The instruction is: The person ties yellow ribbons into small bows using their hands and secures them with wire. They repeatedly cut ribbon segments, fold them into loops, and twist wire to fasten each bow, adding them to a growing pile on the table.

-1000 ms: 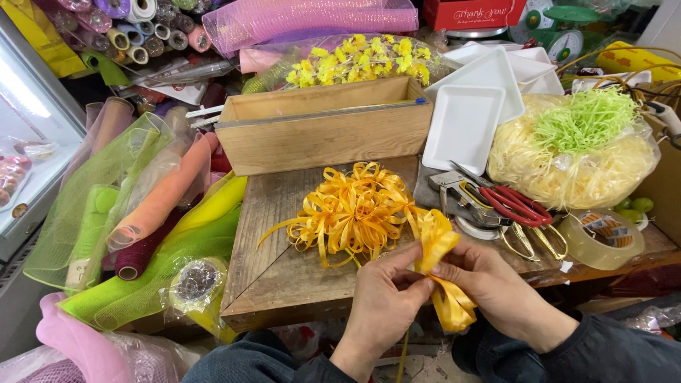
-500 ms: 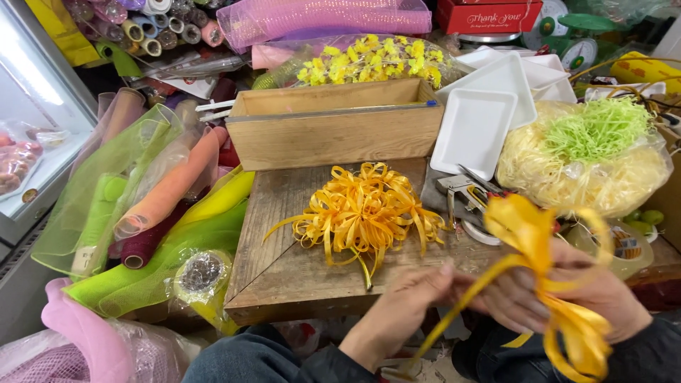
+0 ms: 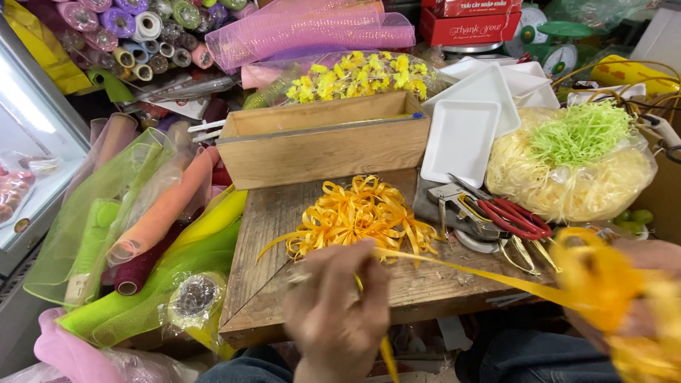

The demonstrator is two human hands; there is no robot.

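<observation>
Fingers of my left hand (image 3: 339, 312) pinch yellow ribbon (image 3: 468, 269); right hand (image 3: 631, 284) at 3 o'clock clamps bow loops (image 3: 599, 280). Hands now pulled apart, ribbon stretched tight. I think knot gets tight. Ribbon pile (image 3: 358, 213) on wooden board (image 3: 277, 220) at 12.

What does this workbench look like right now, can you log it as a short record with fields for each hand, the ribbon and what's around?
left hand: left hand, blurred, grip closed on the yellow ribbon strand
right hand: right hand at the right edge, blurred, holding a yellow ribbon bow
ribbon: the strand runs taut between the hands
board: wooden board carries a pile of yellow ribbon loops
behind: empty wooden box
right side: red-handled scissors, white foam trays, bag of shredded paper
left side: rolls of mesh wrap
</observation>
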